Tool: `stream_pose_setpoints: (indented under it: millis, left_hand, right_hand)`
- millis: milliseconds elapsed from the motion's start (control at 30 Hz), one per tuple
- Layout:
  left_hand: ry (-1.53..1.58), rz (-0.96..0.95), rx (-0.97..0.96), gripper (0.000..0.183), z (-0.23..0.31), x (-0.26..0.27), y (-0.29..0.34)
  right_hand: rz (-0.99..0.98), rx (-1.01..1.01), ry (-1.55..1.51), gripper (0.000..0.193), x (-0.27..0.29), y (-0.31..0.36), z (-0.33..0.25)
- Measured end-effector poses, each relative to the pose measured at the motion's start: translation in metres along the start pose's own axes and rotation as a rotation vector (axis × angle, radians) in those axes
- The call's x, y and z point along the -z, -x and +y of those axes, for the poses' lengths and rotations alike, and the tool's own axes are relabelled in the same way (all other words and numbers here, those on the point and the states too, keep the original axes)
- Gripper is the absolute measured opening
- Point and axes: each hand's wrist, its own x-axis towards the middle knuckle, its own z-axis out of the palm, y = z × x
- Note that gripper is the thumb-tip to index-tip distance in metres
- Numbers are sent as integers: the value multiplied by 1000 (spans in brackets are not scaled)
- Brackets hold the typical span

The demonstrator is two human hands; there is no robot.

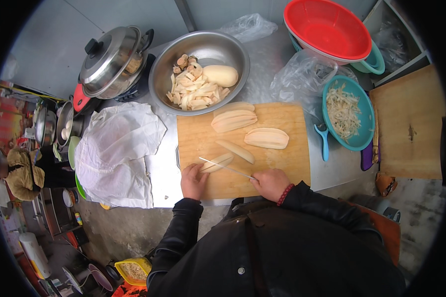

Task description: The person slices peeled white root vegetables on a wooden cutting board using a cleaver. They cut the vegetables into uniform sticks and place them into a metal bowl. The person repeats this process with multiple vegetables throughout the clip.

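My right hand, with a red bead bracelet at its wrist, is closed round the handle of a knife. The thin blade lies slantwise across a piece of peeled pale root, probably lotus root. At the near left of the wooden cutting board, the fingers of my left hand are bent and pressed on the left end of that piece. Just beyond the blade rests a narrow slice. Farther back lie a cut half with lengthwise grooves and several overlapping slices.
Behind the board stands a steel bowl of cut strips and a whole peeled root. To the right are a blue peeler, a teal basin of pale shreds and a red basin. A white cloth and lidded pot occupy the left.
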Motion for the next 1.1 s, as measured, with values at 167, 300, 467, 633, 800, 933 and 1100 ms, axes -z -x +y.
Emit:
stream_pose_setpoints:
  millis: [167,300,467,633,800,933,1100]
  left_hand:
    - [-15,38,-14,33,0,-1,2]
    - [-8,43,-32,29,-3,1,4]
    - [6,42,-24,27,-7,0,5]
    - [18,39,-2,27,-8,-1,5]
    - [-6,41,-3,26,-7,0,4]
    - [-29,43,-29,29,-9,0,2]
    - [-21,43,-46,26,-10,0,3]
  right_hand:
    - [-26,6,9,29,1,-2,-2]
    - [-37,5,34,29,3,-3,-4]
    - [-43,2,42,29,5,-4,-6]
    - [-110,-28,43,28,7,-5,-8]
    - [-161,-55,62,27,5,-9,-12]
    - [-204,-62,66,25,6,-13,-13]
    - [-273,-79,116,22,-6,-28,-17]
